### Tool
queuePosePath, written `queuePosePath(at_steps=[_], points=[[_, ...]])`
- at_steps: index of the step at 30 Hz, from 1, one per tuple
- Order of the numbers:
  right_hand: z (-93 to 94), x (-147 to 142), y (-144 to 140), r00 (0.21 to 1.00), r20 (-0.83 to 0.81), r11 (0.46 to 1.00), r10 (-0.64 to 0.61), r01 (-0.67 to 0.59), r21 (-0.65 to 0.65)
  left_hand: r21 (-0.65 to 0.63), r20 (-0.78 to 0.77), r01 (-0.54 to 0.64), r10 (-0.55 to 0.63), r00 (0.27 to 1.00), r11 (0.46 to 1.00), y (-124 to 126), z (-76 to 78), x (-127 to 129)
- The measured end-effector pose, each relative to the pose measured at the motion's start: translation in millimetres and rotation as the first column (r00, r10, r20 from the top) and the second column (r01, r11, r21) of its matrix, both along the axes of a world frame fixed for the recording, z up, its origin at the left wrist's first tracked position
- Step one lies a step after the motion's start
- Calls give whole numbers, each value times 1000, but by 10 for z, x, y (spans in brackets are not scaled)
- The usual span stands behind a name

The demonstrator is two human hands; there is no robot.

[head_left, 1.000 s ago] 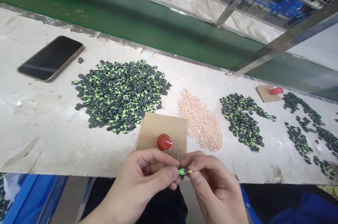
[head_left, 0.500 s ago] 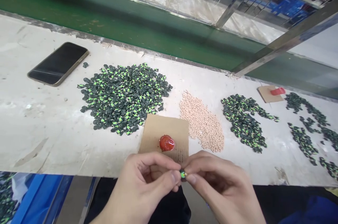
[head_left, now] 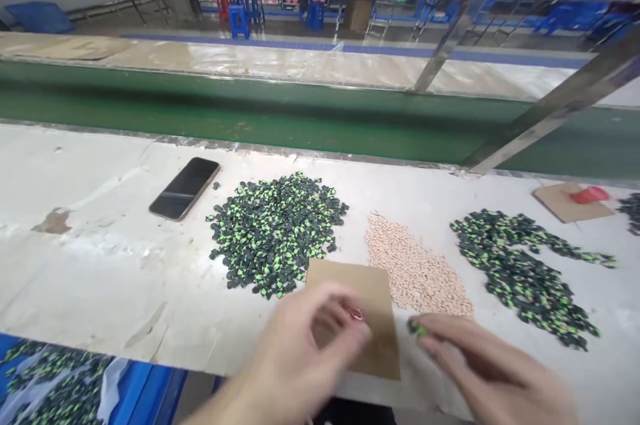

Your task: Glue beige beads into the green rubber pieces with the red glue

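My right hand [head_left: 495,365] pinches a small black-and-green piece [head_left: 414,326] between thumb and fingertips, just right of the cardboard square [head_left: 385,345]. My left hand [head_left: 310,345] is over that cardboard, thumb and index finger curved and apart, with nothing visible between them. Past its fingertips shows a bit of the glossy red blob [head_left: 356,313] on the cardboard; the hand hides the rest. Both hands are somewhat blurred. Behind the cardboard lies a large heap of black-and-green pieces [head_left: 275,231]. Many tiny pale pink beads [head_left: 415,265] are spread to its right.
A phone [head_left: 185,188] lies at the left. More black-and-green pieces [head_left: 520,271] are piled at the right, near another cardboard piece [head_left: 560,203] with a red cap-like item [head_left: 590,195]. A metal post [head_left: 550,111] slants at the back right. A blue bin [head_left: 145,391] stands below the front edge.
The hands have parted. The right one has moved right with the small piece, while the left has come over the cardboard. The view has tilted up and shifted left.
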State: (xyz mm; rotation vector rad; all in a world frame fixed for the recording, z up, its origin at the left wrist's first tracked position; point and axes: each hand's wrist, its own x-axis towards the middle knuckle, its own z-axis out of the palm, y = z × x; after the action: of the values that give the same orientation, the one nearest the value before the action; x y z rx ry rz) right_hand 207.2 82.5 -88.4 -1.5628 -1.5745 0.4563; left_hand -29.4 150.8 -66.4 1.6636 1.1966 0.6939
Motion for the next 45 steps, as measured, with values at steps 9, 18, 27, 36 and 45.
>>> queuePosePath(at_steps=[9,18,27,36,45], points=[[-367,1194,298,732,447,858,-513,453,243,495,-435,112,134,891,861,1169,-211,-376],[-322,629,327,828,534,985,-173,147,92,416,-384,8,168,908,909,1060,-152,-481],[-358,354,482,893,449,999,-36,14,51,32,-66,-197,199,978,980,765,119,-439],[-254,316,506,941,328,996,-81,88,-7,-252,227,-267,325,918,930,569,170,-373],[8,133,251,987,-91,982,-134,120,-146,-215,272,-283,336,902,935,304,163,-172]])
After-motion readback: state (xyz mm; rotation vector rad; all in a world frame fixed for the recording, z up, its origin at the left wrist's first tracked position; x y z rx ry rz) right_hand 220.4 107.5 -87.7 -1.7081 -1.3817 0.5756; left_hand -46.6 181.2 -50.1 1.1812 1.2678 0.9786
